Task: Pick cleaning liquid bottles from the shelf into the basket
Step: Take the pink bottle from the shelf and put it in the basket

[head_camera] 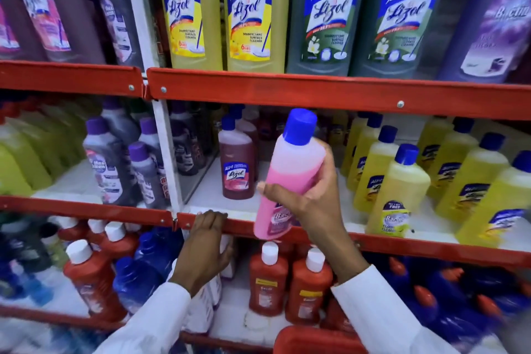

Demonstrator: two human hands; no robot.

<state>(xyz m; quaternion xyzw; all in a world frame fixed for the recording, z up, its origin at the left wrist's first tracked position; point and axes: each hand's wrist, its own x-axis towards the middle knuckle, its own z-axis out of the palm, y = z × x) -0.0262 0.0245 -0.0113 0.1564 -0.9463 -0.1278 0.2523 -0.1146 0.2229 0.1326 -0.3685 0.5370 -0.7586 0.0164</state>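
My right hand [311, 201] grips a pink cleaning liquid bottle [290, 169] with a blue cap, held tilted in front of the middle shelf. My left hand [205, 241] rests on the red front rail of the middle shelf [201, 223], fingers curled over its edge, and touches a white-labelled bottle behind it. A red basket [313, 339] shows only its rim at the bottom edge, below my right forearm. A dark red Lizol bottle [237, 164] stands on the middle shelf just left of the pink one.
Yellow bottles with blue caps [402, 187] crowd the middle shelf at right; purple-capped ones [115, 158] stand at left. Large Lizol bottles [250, 14] line the top shelf. Red bottles with white caps [268, 279] and blue bottles [431, 296] fill the lower shelf.
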